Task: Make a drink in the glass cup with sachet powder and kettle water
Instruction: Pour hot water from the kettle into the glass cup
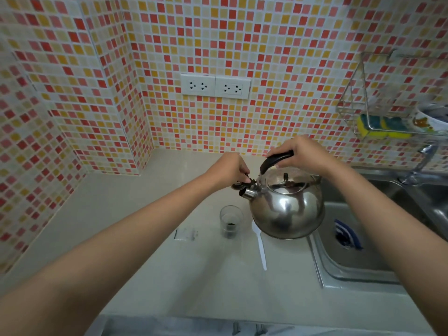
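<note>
- Steel kettle (287, 209) hangs above the counter (145, 238), carried by the right hand (299, 151), which is closed around the black handle (276, 160) on top.
- The left hand (229, 167) pinches the cap (238, 185) at the spout (248, 192), fingers closed on it; the cap looks flipped up, though the detail is small.
- The spout points left and sits above and slightly right of the cup (230, 221), not yet over its mouth.
- The cup stands upright on the counter with dark powder at the bottom and no water visible.
- A torn sachet (185, 234) lies flat just left of the cup; a white spoon (260, 246) lies partly under the kettle's shadow, to the cup's right.
- The sink (351, 251) is close on the right.
- Judged step: opening the spout ahead of the pour.
- Risks: the left fingers sit right at the spout, so steam or a first splash could scald them if the kettle tips now.
- The cup is narrow; a fast tilt or a spout off-centre would send water onto the counter and sachet.
- The kettle's belly hangs near the cup rim, so a swing left could knock the cup over.
</note>
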`<state>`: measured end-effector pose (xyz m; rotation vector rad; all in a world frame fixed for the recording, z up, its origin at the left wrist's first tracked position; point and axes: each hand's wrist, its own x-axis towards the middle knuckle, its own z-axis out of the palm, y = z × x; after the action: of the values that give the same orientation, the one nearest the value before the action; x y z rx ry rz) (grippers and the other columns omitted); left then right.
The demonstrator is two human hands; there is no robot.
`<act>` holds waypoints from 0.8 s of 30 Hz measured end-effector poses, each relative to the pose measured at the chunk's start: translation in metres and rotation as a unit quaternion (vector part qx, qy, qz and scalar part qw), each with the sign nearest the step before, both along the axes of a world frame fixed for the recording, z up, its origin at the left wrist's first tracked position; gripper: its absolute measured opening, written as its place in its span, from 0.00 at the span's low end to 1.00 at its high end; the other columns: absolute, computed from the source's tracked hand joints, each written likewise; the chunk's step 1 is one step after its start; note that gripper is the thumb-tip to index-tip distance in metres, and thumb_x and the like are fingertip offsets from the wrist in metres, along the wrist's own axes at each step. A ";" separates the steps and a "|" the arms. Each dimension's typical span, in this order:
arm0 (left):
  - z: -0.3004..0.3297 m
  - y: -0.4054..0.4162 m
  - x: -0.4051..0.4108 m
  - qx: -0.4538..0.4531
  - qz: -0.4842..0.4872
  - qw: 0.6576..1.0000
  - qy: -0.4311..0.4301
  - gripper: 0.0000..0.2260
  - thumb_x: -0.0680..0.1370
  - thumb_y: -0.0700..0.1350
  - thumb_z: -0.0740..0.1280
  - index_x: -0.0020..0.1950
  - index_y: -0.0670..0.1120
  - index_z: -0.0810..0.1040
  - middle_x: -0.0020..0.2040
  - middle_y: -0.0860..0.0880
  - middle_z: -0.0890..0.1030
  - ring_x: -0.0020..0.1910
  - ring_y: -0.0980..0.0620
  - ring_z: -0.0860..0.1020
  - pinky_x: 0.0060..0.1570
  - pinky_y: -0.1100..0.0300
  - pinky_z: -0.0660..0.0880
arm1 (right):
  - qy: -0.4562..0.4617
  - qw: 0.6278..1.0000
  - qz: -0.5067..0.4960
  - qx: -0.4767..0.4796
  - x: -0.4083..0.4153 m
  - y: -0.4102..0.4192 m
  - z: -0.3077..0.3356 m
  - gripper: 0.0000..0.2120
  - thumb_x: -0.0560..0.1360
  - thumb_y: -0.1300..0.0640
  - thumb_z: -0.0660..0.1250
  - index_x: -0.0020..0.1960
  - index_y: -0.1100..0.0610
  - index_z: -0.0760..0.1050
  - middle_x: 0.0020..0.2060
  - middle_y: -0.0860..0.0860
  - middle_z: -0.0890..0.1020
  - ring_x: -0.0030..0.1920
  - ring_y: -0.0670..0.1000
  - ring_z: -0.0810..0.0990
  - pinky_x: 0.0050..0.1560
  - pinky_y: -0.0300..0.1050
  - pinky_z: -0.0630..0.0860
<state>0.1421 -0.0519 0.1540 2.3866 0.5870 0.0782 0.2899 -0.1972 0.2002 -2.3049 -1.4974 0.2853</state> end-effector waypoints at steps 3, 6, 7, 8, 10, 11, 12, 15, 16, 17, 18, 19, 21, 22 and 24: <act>-0.008 -0.006 -0.011 0.007 -0.002 1.000 0.015 0.18 0.74 0.41 0.74 0.62 0.37 0.81 0.60 0.41 0.83 0.59 0.46 0.81 0.60 0.59 0.75 | -0.027 0.999 0.017 -0.020 -0.013 0.000 -0.006 0.18 0.68 0.58 0.74 0.56 0.44 0.80 0.52 0.43 0.84 0.49 0.45 0.80 0.52 0.45 0.76; -0.015 -0.008 -0.017 0.022 0.000 0.999 0.029 0.18 0.74 0.41 0.73 0.63 0.38 0.81 0.60 0.41 0.83 0.59 0.45 0.81 0.61 0.57 0.76 | -0.040 0.998 0.025 -0.034 -0.021 0.002 -0.014 0.17 0.68 0.57 0.74 0.55 0.43 0.80 0.52 0.43 0.84 0.49 0.44 0.79 0.50 0.43 0.74; -0.017 -0.009 -0.019 0.024 0.000 0.999 0.032 0.18 0.74 0.41 0.73 0.63 0.38 0.81 0.60 0.41 0.83 0.59 0.45 0.81 0.61 0.56 0.76 | -0.048 0.998 0.026 -0.039 -0.023 0.003 -0.015 0.17 0.68 0.56 0.74 0.55 0.42 0.80 0.52 0.42 0.84 0.49 0.44 0.80 0.50 0.43 0.75; -0.019 -0.010 -0.020 0.024 0.000 0.999 0.036 0.18 0.74 0.41 0.73 0.63 0.38 0.81 0.60 0.40 0.83 0.58 0.45 0.81 0.61 0.56 0.76 | -0.055 0.997 0.028 -0.042 -0.024 0.004 -0.017 0.17 0.68 0.56 0.74 0.55 0.42 0.80 0.52 0.42 0.84 0.49 0.45 0.80 0.50 0.44 0.76; -0.023 -0.010 -0.022 0.024 0.004 0.999 0.042 0.18 0.74 0.41 0.73 0.63 0.38 0.81 0.60 0.40 0.82 0.58 0.44 0.81 0.61 0.54 0.76 | -0.067 0.996 0.032 -0.049 -0.027 0.007 -0.019 0.17 0.68 0.55 0.75 0.55 0.42 0.81 0.50 0.42 0.85 0.48 0.46 0.80 0.48 0.46 0.77; -0.025 -0.011 -0.022 0.025 0.005 0.999 0.045 0.18 0.74 0.41 0.73 0.63 0.38 0.81 0.60 0.40 0.82 0.58 0.44 0.81 0.61 0.54 0.76 | -0.073 0.995 0.034 -0.054 -0.028 0.009 -0.020 0.16 0.68 0.54 0.75 0.54 0.42 0.81 0.50 0.42 0.85 0.47 0.46 0.80 0.46 0.45 0.76; -0.026 -0.011 -0.022 0.026 0.005 0.999 0.047 0.17 0.74 0.40 0.73 0.62 0.38 0.81 0.60 0.40 0.83 0.58 0.44 0.81 0.61 0.54 0.76 | -0.080 0.994 0.038 -0.059 -0.029 0.010 -0.020 0.16 0.68 0.54 0.75 0.54 0.42 0.81 0.50 0.42 0.85 0.47 0.46 0.80 0.45 0.44 0.75; -0.029 -0.011 -0.021 0.035 0.006 0.998 0.052 0.17 0.74 0.41 0.73 0.62 0.38 0.81 0.59 0.41 0.83 0.57 0.43 0.81 0.58 0.54 0.77 | -0.100 0.992 0.046 -0.070 -0.030 0.014 -0.021 0.15 0.68 0.52 0.74 0.54 0.42 0.81 0.49 0.42 0.85 0.47 0.47 0.80 0.43 0.44 0.75; -0.030 -0.010 -0.020 0.038 0.006 0.998 0.055 0.17 0.74 0.41 0.73 0.62 0.38 0.81 0.59 0.40 0.83 0.57 0.43 0.81 0.58 0.54 0.77 | -0.104 0.991 0.048 -0.073 -0.031 0.015 -0.021 0.15 0.68 0.52 0.74 0.55 0.42 0.81 0.49 0.42 0.85 0.47 0.47 0.80 0.43 0.44 0.75; -0.031 -0.010 -0.020 0.040 0.007 0.997 0.059 0.17 0.74 0.41 0.73 0.62 0.39 0.81 0.59 0.40 0.82 0.56 0.42 0.81 0.58 0.54 0.77 | -0.108 0.990 0.052 -0.077 -0.031 0.016 -0.021 0.15 0.68 0.51 0.74 0.55 0.42 0.81 0.48 0.42 0.85 0.47 0.47 0.80 0.43 0.44 0.75; -0.031 -0.010 -0.019 0.041 0.008 0.997 0.062 0.17 0.75 0.41 0.73 0.62 0.39 0.81 0.59 0.40 0.82 0.56 0.42 0.81 0.58 0.53 0.77 | -0.114 0.989 0.057 -0.081 -0.032 0.018 -0.021 0.15 0.68 0.51 0.74 0.55 0.43 0.81 0.48 0.43 0.85 0.46 0.47 0.80 0.43 0.44 0.75; -0.032 -0.010 -0.019 0.042 0.009 0.997 0.065 0.17 0.75 0.41 0.73 0.62 0.39 0.81 0.59 0.40 0.82 0.56 0.42 0.81 0.58 0.52 0.78 | -0.119 0.987 0.062 -0.085 -0.032 0.019 -0.020 0.15 0.68 0.51 0.74 0.55 0.43 0.81 0.48 0.43 0.85 0.46 0.47 0.81 0.42 0.44 0.75; -0.033 -0.011 -0.019 0.044 0.009 0.997 0.067 0.17 0.75 0.41 0.73 0.62 0.39 0.81 0.59 0.40 0.82 0.56 0.41 0.81 0.58 0.52 0.78 | -0.126 0.985 0.069 -0.092 -0.034 0.021 -0.020 0.15 0.68 0.50 0.74 0.55 0.44 0.81 0.47 0.43 0.86 0.45 0.48 0.81 0.42 0.45 0.76; -0.033 -0.011 -0.019 0.045 0.009 0.997 0.066 0.17 0.75 0.41 0.73 0.62 0.39 0.81 0.59 0.40 0.82 0.56 0.41 0.81 0.58 0.52 0.78 | -0.129 0.985 0.070 -0.093 -0.034 0.022 -0.021 0.15 0.68 0.50 0.74 0.54 0.44 0.81 0.47 0.43 0.86 0.45 0.48 0.81 0.42 0.46 0.76; -0.034 -0.011 -0.019 0.047 0.010 0.997 0.064 0.16 0.74 0.40 0.73 0.62 0.38 0.81 0.59 0.40 0.82 0.56 0.41 0.81 0.58 0.51 0.78 | -0.134 0.984 0.071 -0.097 -0.033 0.023 -0.021 0.14 0.68 0.50 0.74 0.54 0.44 0.81 0.46 0.43 0.86 0.44 0.48 0.81 0.43 0.47 0.77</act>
<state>0.1231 -0.0633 0.1198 2.4913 0.6797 -0.0396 0.2567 -0.1744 0.1792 -2.4719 -1.8433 0.1703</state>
